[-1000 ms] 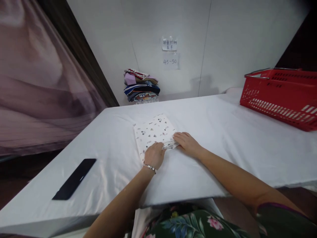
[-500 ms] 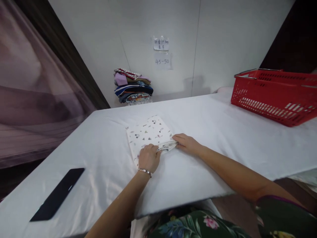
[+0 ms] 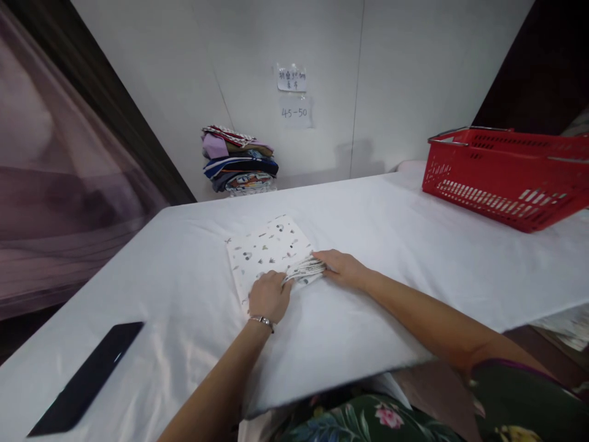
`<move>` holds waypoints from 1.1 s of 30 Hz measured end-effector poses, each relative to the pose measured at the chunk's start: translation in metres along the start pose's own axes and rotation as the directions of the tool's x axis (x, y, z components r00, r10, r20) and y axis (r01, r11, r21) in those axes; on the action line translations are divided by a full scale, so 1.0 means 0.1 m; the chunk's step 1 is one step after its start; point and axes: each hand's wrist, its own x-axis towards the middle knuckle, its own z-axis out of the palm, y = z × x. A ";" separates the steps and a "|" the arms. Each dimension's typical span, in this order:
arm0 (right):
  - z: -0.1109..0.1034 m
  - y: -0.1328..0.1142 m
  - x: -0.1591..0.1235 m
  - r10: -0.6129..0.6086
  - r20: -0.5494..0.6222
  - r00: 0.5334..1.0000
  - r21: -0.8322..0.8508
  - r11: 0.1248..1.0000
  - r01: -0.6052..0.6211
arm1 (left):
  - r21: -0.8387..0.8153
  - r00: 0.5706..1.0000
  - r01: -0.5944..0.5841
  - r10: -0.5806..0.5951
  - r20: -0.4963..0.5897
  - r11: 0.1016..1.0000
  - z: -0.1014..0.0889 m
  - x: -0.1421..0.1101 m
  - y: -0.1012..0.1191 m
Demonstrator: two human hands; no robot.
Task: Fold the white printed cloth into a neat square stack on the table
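Note:
A white cloth (image 3: 271, 242) with small printed motifs lies folded in a many-layered square on the table. My left hand (image 3: 269, 296), with a silver bracelet at the wrist, grips its near edge, thumb toward the layered side. At the near right corner my right hand (image 3: 343, 268) pinches the stacked layers between thumb and fingers. Between the two hands the layers' edges show, slightly fanned. The fingertips under the cloth are hidden.
A white-covered table (image 3: 368, 227) spans the view. A red basket (image 3: 497, 184) stands at the right. Against the wall sits a pile of folded fabrics (image 3: 239, 161). A flat black object (image 3: 87, 380) lies at the near left. Paper signs (image 3: 294, 112) hang on the wall.
The layers between my hands look looser and more fanned out than before. Both hands keep their hold on the cloth. The whole view has shifted slightly.

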 end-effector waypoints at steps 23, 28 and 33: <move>-0.01 0.08 -0.07 -0.190 -0.040 0.981 -0.334 0.928 0.166 | 0.238 0.952 -0.222 0.262 -0.155 0.946 0.06 -0.31 -0.03; -0.02 0.06 -0.07 -0.149 0.000 0.989 -0.302 0.943 0.142 | 0.228 0.937 -0.251 0.295 -0.187 0.941 0.11 -0.41 -0.11; -0.08 -0.13 -0.04 -0.045 0.051 0.998 -0.267 0.962 0.057 | 0.214 0.918 -0.296 0.340 -0.206 0.931 0.15 -0.43 -0.10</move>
